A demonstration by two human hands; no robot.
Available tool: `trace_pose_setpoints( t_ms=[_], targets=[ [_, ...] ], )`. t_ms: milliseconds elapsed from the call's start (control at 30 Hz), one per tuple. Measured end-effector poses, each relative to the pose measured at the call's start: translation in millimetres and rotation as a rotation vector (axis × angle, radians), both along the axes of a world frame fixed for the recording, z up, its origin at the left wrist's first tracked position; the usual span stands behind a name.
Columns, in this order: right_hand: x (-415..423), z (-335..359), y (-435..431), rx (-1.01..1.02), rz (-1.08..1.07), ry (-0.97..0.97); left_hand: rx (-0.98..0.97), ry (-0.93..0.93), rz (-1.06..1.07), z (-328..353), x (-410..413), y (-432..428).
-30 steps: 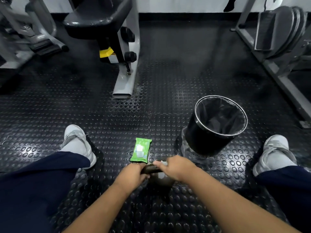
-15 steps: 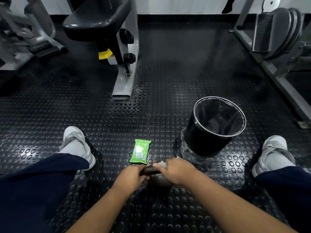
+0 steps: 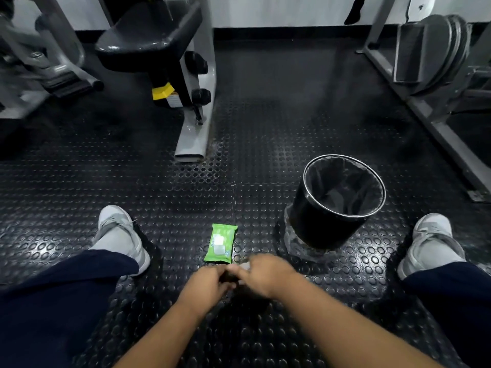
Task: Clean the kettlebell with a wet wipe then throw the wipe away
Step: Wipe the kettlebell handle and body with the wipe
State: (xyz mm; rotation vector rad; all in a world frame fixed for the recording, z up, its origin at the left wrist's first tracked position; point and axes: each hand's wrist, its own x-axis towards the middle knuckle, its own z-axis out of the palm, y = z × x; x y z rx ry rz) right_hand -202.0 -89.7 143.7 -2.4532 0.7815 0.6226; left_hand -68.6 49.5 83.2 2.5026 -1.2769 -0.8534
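Black studded floor (image 3: 265, 134): kettlebell (image 3: 229, 277) sits mostly hidden under my hands | left hand (image 3: 206, 284) grips its handle | right hand (image 3: 265, 274) curls the wet wipe (image 3: 245, 266) round it, now slid left, gap almost closed | green wipe pack (image 3: 220, 243) and bin (image 3: 318, 224) unmoved

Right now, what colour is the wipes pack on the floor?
Wipes pack: green with a white label; head view.
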Motion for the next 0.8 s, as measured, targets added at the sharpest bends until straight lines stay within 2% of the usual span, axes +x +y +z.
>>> trace_pose_setpoints(
  t_ms=[100, 200, 300, 367, 467, 567, 667, 800],
  targets=[
    [-11, -6, -20, 0.021, -0.063, 0.071, -0.032, 0.005, 0.009, 2, -1, -2],
    [4, 0, -2, 0.022, -0.009, 0.023, 0.001, 0.024, 0.021, 4, -1, -2],
    [29, 3, 31, -0.055, 0.109, -0.03, -0.099, 0.3, 0.142, 3, -1, 4],
    [34, -1, 41, -0.078, 0.125, -0.035, -0.154, 0.371, 0.178, 3, -1, 7],
    [20, -5, 30, -0.049, 0.095, -0.064, -0.098, 0.284, 0.14, 4, -2, 4],
    [-3, -1, 0, -0.045, 0.007, -0.009, -0.008, 0.025, 0.015, 4, -2, 0],
    [-14, 2, -20, -0.051, -0.011, 0.082, -0.029, 0.009, 0.008, 2, -3, -1],
    [5, 5, 7, -0.054, 0.028, 0.03, -0.005, 0.036, 0.012, 1, 0, -1]
  ],
)
